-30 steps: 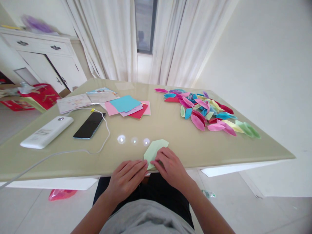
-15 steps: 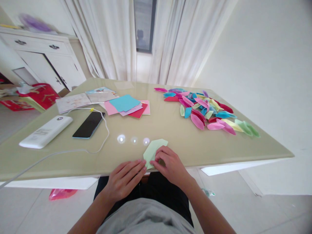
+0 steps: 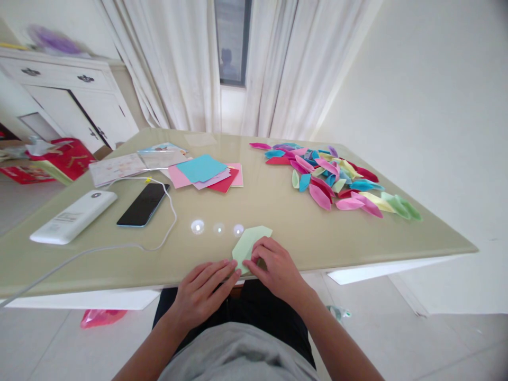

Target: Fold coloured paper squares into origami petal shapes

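Your left hand (image 3: 203, 292) lies with fingers together, tips at the near-left corner of the pale green paper (image 3: 246, 243), just inside the near edge of the table (image 3: 273, 217). Your right hand (image 3: 277, 268) curls over the paper's right side, thumb and forefinger bent close; I cannot tell whether they pinch it. Open room lies between the paper and folded pieces (image 3: 320, 198).

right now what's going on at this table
A person has a pale green paper at the near edge of the table. The left hand touches its near end; the right hand touches its right side. Beyond, folded paper pieces lie heaped to the right, with flat coloured sheets and a phone leftward.
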### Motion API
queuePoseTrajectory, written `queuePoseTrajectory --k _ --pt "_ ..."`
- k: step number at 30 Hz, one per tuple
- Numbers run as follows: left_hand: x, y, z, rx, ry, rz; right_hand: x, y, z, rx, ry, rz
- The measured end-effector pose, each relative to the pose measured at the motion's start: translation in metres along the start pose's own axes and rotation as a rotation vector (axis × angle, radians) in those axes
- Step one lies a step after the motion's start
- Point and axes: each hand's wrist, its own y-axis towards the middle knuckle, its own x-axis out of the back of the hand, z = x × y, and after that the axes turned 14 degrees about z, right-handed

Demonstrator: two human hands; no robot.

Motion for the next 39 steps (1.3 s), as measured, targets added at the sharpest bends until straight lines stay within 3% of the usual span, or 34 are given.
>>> queuePoseTrajectory --k 8,22,30,39 --pt "-0.003 0.000 -0.001 0.021 -0.067 -0.056 0.000 0.000 0.000 -0.004 0.016 -0.003" --pt "0.025 0.027 -0.001 0.171 -0.302 0.109 0.004 -0.004 0.001 0.031 0.007 0.030" --pt "0.028 0.034 0.006 0.223 -0.457 0.105 0.002 -0.002 0.000 0.021 0.007 0.029" --pt "0.029 0.040 0.012 0.264 -0.491 0.142 0.000 -0.001 0.002 0.012 -0.010 0.003"
